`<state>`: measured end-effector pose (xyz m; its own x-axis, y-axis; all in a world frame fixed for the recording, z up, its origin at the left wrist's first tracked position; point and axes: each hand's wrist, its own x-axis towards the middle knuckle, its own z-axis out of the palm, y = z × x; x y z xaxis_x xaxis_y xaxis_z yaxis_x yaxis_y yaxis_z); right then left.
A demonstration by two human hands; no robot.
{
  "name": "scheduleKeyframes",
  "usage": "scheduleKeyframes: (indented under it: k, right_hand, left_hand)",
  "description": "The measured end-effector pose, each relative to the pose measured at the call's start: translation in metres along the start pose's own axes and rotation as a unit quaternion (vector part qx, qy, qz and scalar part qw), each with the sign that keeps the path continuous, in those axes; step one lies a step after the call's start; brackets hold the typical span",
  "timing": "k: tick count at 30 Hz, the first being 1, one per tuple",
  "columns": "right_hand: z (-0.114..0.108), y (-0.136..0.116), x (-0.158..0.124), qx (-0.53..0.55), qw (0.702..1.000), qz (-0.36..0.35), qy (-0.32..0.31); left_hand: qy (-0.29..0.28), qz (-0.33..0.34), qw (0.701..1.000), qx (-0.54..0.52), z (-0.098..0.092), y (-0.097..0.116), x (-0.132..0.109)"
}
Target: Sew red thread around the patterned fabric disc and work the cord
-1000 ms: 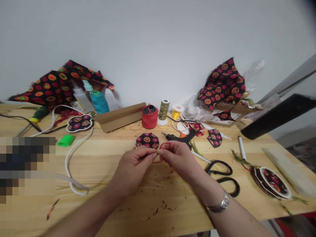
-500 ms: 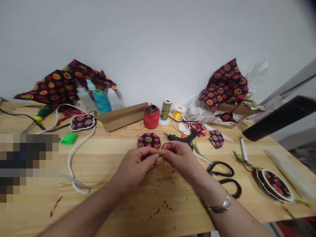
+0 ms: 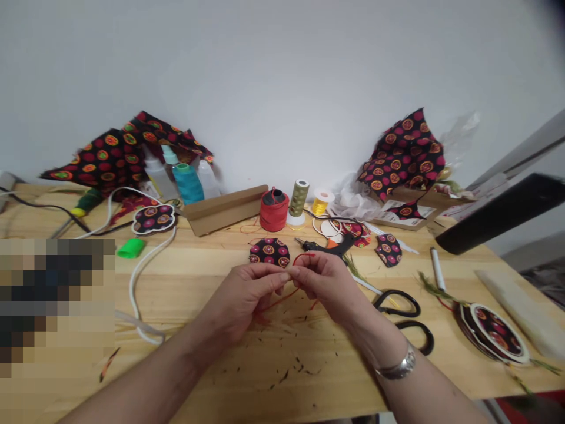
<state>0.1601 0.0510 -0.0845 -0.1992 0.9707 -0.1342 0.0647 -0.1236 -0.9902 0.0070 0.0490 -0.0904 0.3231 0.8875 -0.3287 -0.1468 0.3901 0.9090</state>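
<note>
My left hand (image 3: 249, 291) and my right hand (image 3: 322, 280) meet fingertip to fingertip above the table. Both are closed in a pinch on a thin red cord (image 3: 304, 255). One bit of the cord loops up over my right fingers, and more of it hangs below between the hands. Just beyond my fingers lies a round patch of dark patterned fabric (image 3: 269, 252). A black glue gun (image 3: 329, 246) rests behind my right hand, partly covered by it. Black-handled scissors (image 3: 401, 318) lie beside my right forearm, their blades hidden.
A red thread spool (image 3: 274, 210), a green spool (image 3: 299, 198) and a yellow spool (image 3: 322, 201) stand behind. Left are a cardboard strip (image 3: 227, 211), a white cable (image 3: 135, 282) and a green cap (image 3: 131, 248). A fabric-covered disc (image 3: 498, 333) lies right.
The view has shifted slightly, so the table things appear a little further right. My hands keep their pinch on the red cord, with more of it showing below them.
</note>
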Motion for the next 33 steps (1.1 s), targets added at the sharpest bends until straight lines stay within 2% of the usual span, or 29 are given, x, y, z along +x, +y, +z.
scheduleKeyframes:
  k: [10, 14, 17, 19, 24, 29, 31, 33]
  right_hand:
    - [0.002, 0.002, 0.002, 0.000, 1.000, 0.010, 0.015]
    - [0.001, 0.000, 0.001, -0.004, 1.000, 0.013, -0.012]
    - [0.000, -0.002, 0.001, -0.054, 0.998, 0.006, -0.025]
    - [-0.002, -0.002, 0.001, -0.118, 0.993, -0.016, -0.013]
    - [-0.004, 0.001, 0.001, -0.246, 0.965, -0.080, 0.043]
    - [0.005, 0.003, -0.009, -0.272, 0.950, -0.138, 0.061]
    - [0.010, 0.005, -0.014, -0.324, 0.926, -0.188, 0.043]
    - [0.014, 0.008, -0.018, -0.419, 0.872, -0.252, 0.019]
  left_hand:
    - [0.028, -0.004, 1.000, -0.005, 0.002, -0.001, 0.001]
    - [0.043, -0.014, 0.999, -0.022, 0.001, 0.000, 0.002]
    - [0.054, -0.011, 0.998, -0.040, 0.000, 0.001, 0.003]
    - [0.064, -0.009, 0.997, -0.045, -0.001, 0.000, 0.003]
    - [0.098, -0.002, 0.995, 0.004, -0.002, -0.002, 0.002]
    - [0.110, 0.040, 0.993, 0.019, -0.001, -0.001, 0.003]
    - [0.111, 0.046, 0.993, 0.011, -0.002, -0.002, 0.003]
    - [0.108, 0.030, 0.994, -0.005, -0.003, -0.002, 0.004]
